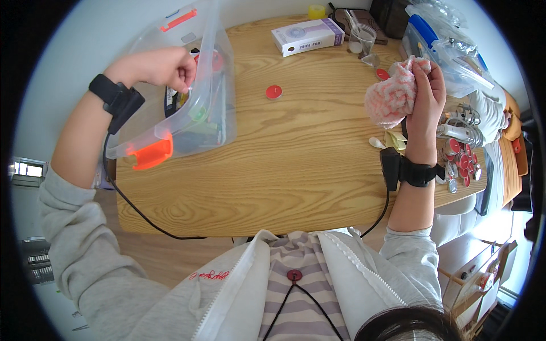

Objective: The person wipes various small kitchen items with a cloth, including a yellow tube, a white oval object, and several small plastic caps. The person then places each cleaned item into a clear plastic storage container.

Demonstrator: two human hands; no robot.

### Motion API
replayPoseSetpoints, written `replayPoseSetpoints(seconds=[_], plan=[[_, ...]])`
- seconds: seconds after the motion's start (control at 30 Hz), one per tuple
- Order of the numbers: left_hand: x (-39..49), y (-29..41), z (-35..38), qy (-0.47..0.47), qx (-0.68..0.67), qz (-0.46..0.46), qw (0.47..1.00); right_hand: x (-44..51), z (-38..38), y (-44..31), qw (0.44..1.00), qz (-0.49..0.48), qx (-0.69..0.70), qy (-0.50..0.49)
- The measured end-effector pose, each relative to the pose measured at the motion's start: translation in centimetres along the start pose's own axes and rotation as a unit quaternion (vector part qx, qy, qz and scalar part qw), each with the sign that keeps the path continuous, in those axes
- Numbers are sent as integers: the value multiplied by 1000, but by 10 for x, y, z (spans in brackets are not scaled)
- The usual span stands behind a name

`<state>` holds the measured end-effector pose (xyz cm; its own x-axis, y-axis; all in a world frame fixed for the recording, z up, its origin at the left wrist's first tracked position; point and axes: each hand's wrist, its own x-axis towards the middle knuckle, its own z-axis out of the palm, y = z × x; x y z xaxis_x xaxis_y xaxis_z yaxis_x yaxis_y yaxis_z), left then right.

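Note:
My left hand is over the clear plastic storage bin on the left of the table, fingers curled together. Whether something small sits between the fingertips I cannot tell. Red, green and dark items show inside the bin, partly behind the hand and the cloudy wall. Raised over the right side of the table, my right hand grips a fluffy pink-and-white cloth, bunched up and hanging to the left of the fingers. A red tealight candle stands alone on the wooden table between the hands.
At the back are a mini fan box, a yellow tape roll and a clear plastic cup. A blue-latched bin stands back right. Below it lie a white corded device, a white spoon and several tealights.

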<state>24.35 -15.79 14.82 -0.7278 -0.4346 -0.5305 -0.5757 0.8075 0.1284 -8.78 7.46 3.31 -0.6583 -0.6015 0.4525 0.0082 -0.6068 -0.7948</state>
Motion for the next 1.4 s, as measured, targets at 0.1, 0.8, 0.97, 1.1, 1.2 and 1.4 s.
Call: replayPoseSetpoints(seconds=[0.1,0.8,0.97,1.1,1.2,1.4], plan=[[9,-6,13,4,36,53,998,1,-1,1,1000,5,-13,4],[24,-9,26,-56,-24,76,995,1,-1,2,1000,-6,-12,6],[13,-8,11,-10,37,4,999,3,-6,4,1000,-3,-5,2],[-11,8,-13,59,-5,-16,998,4,-10,5,1000,-8,-2,-2],[-25,25,-31,107,2,3,994,5,-11,6,1000,-9,-1,5],[-34,79,-52,210,39,50,976,8,-13,3,999,-17,-12,33]])
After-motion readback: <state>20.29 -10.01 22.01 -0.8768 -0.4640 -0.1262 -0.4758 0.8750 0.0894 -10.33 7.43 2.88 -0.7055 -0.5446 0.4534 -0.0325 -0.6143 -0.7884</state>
